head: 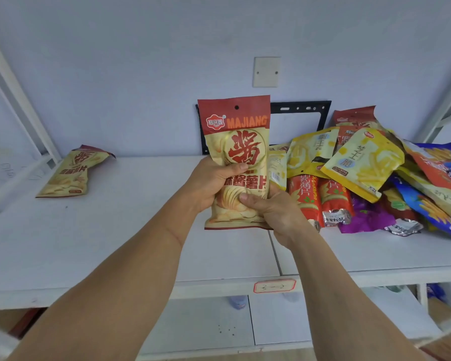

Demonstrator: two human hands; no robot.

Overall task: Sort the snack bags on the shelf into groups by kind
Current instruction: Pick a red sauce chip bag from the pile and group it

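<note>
A cream and red "MAJIANG" chip bag [238, 142] stands upright in front of me above the white shelf [141, 243]. My left hand [214, 183] grips its left side with the thumb across the front. My right hand [268, 207] grips its lower right edge. A second bag of the same kind [71, 173] lies alone at the shelf's far left. On the right a mixed pile holds yellow bags [362, 162], red tube packs [320, 196], a purple bag [367, 217] and blue bags [432, 204].
White shelf posts slant up at the left [18, 100] and right [443, 105]. A black metal bracket [300, 108] and a blank wall plate [266, 72] sit on the back wall. A red-edged label [274, 285] marks the shelf's front edge. A lower shelf lies beneath.
</note>
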